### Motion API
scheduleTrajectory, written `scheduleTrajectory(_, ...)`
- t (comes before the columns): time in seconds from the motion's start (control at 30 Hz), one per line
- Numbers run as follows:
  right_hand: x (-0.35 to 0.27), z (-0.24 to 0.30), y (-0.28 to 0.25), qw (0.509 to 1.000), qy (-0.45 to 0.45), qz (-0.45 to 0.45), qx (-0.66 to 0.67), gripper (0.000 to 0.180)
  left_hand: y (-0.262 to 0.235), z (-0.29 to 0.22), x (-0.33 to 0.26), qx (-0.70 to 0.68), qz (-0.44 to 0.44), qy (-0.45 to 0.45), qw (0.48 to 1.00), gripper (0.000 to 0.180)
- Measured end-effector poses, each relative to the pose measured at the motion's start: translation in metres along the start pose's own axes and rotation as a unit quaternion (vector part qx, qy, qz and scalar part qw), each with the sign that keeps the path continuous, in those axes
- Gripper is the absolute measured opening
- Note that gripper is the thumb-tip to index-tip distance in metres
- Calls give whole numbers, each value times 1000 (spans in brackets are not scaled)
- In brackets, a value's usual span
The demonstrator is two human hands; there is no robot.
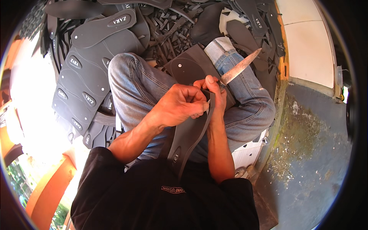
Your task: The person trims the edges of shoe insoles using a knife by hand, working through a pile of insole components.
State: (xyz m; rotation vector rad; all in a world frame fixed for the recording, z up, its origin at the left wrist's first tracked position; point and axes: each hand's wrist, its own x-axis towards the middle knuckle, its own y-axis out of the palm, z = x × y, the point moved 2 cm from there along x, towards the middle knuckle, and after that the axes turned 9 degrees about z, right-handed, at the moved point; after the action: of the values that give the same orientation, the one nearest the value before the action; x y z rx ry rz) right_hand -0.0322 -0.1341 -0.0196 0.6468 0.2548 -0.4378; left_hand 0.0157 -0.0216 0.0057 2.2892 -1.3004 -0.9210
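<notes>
A dark grey sandal sole (190, 132) with an oval label lies lengthwise in front of my shirt, its far end up between my hands. My left hand (180, 103) is closed, thumb and fingertips pinched at that end of the sole; any smaller piece in the pinch is hidden. My right hand (215, 96) is closed round the handle of a knife (241, 69) and also rests along the sole's right edge. The knife's worn, brownish blade points up and to the right, away from the sole, above my jeans-clad leg.
Sheets marked with sole shapes (82, 82) lie at left. Dark offcuts (165, 32) are heaped beyond my crossed legs. Between my knees is a dark sole piece with a white dot (184, 71) on a flat block. A tiled ledge (306, 42) and stained blue-grey floor (318, 153) are at right.
</notes>
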Motion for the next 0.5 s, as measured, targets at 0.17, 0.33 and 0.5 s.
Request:
scheduleTrajectory(0.17, -1, -7, -5, 1000, -10, -12, 16, 24, 6, 4, -4, 1, -36, -10, 999, 9)
scheduleTrajectory(0.33, -2, -7, -6, 1000, -16, -17, 19, 22, 8, 12, -4, 26, -50, -9, 998, 9)
scheduleTrajectory(0.5, -5, 0, -9, 997, -32, -69, -3, 25, 14, 11, 2, 34, -61, 172, 983, 5)
